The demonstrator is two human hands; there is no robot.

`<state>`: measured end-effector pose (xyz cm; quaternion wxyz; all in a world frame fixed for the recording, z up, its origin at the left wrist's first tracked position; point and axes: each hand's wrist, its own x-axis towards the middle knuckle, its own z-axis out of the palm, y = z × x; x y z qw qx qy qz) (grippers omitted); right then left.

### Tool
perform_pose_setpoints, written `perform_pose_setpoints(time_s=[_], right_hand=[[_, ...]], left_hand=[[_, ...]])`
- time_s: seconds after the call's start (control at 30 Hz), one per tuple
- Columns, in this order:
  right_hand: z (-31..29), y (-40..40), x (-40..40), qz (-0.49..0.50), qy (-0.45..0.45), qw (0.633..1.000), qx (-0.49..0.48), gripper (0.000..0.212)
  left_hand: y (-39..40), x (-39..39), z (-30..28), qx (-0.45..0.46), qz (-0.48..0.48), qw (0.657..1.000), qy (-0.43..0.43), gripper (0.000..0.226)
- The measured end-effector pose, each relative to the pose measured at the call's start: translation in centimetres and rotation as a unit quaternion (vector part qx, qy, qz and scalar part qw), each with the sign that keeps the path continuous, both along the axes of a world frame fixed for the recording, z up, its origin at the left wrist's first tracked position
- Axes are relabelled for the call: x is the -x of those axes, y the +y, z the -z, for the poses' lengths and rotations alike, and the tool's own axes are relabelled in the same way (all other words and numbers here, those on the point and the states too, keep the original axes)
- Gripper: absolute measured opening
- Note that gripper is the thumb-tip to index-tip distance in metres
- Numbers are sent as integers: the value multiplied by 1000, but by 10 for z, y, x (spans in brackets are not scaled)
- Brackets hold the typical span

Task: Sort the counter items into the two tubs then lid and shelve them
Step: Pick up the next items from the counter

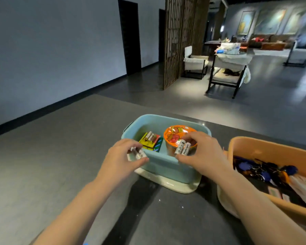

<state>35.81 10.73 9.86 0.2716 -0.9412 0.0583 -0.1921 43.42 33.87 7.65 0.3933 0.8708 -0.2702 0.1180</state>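
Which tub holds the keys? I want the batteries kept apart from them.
The orange tub on the right holds the keys; the blue tub holds batteries and a cup.

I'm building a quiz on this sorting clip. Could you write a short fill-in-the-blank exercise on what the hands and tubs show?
1. Both the left hand and the right hand hold white ____.
2. The orange-lidded cup stands inside the ____ tub.
3. The keys with blue fobs lie in the ____ tub.
4. The blue tub sits on a cream-coloured ____.

Missing words: batteries; blue; orange; lid
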Motion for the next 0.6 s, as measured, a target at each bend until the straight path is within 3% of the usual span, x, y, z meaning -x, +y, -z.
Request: perform_pose_setpoints(time_s=[0.13, 0.23, 0.4, 0.6], right_hand=[[0, 6, -42, 57, 5, 998, -15, 49], [5, 9, -72, 85, 12, 996, -11, 50], [8, 14, -105, 118, 31, 993, -4, 44], [14, 13, -121, 137, 16, 990, -9, 42]], left_hand=[[-17, -81, -13, -34, 56, 998, 8, 33], [-36, -138, -8, -122, 117, 985, 44, 35], [-85, -192, 18, -302, 250, 919, 33, 29], [-129, -223, 50, -384, 322, 864, 50, 42]])
